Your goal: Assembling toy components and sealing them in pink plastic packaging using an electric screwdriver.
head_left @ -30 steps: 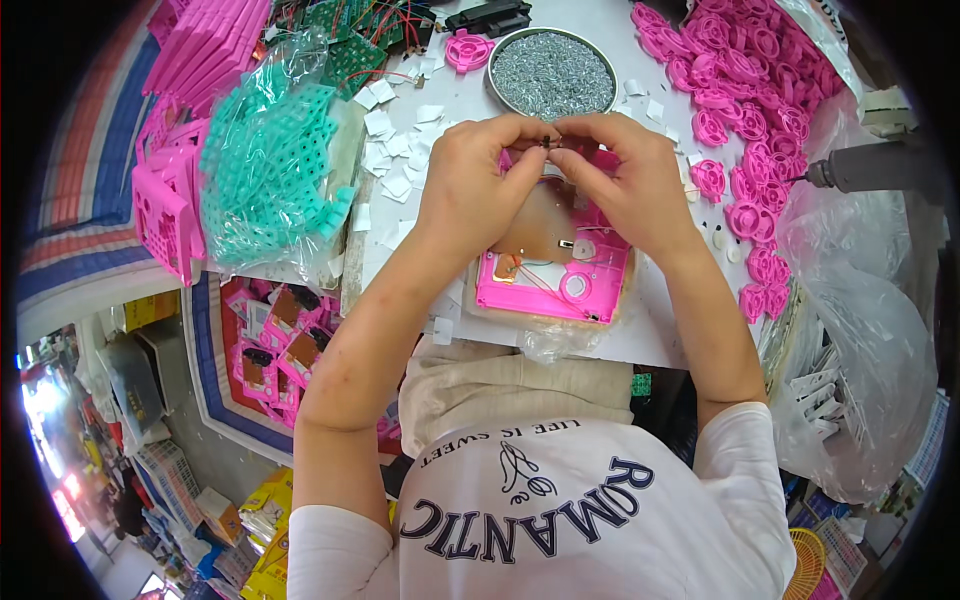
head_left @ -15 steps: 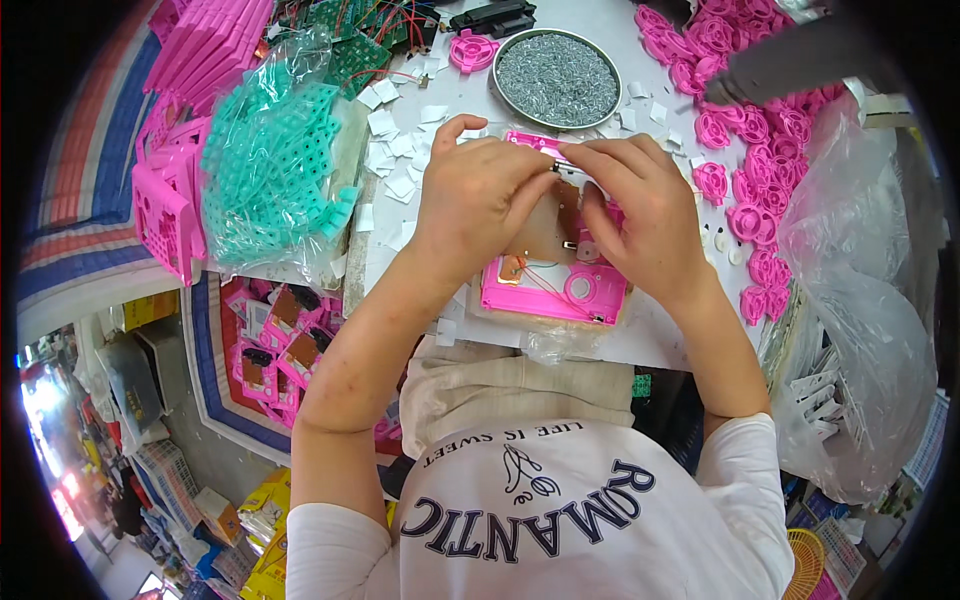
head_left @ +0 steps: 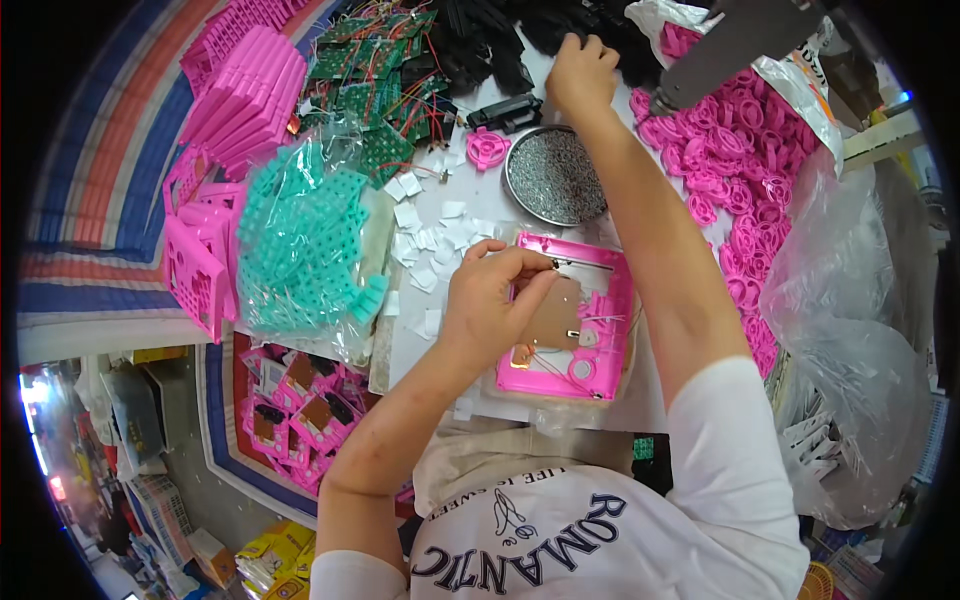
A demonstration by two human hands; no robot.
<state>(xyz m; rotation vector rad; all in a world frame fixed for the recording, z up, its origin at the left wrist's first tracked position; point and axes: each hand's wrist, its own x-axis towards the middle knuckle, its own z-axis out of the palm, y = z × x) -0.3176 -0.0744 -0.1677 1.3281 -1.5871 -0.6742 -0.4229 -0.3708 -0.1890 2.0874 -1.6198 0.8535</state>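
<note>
My left hand point(head_left: 497, 300) is at the upper left part of a pink plastic casing point(head_left: 545, 381), thumb and forefinger pinched together. At its fingertips is something small and dark, too small to make out. A brown circuit board point(head_left: 556, 318) lies inside the casing, with thin wires at its lower end. My right hand point(head_left: 583, 80) is stretched out to the far side of the table, its fingers apart beside a pile of black plastic parts point(head_left: 475, 45). Below that hand stands a round metal bowl point(head_left: 556, 175) full of small metal pieces, probably screws.
Pink ring-shaped parts point(head_left: 745, 170) are heaped at right beside a clear plastic bag point(head_left: 840, 300). On the left are turquoise pieces in a bag point(head_left: 305, 240), stacked pink panels point(head_left: 245, 100) and green circuit boards point(head_left: 375, 75). White squares point(head_left: 425, 250) lie scattered. A dark bar point(head_left: 740, 55) juts in at upper right.
My right hand has left the casing and reached far forward to the black parts. My left hand stays pinched at the casing. The whole view has shifted, showing more of the table's far side.
</note>
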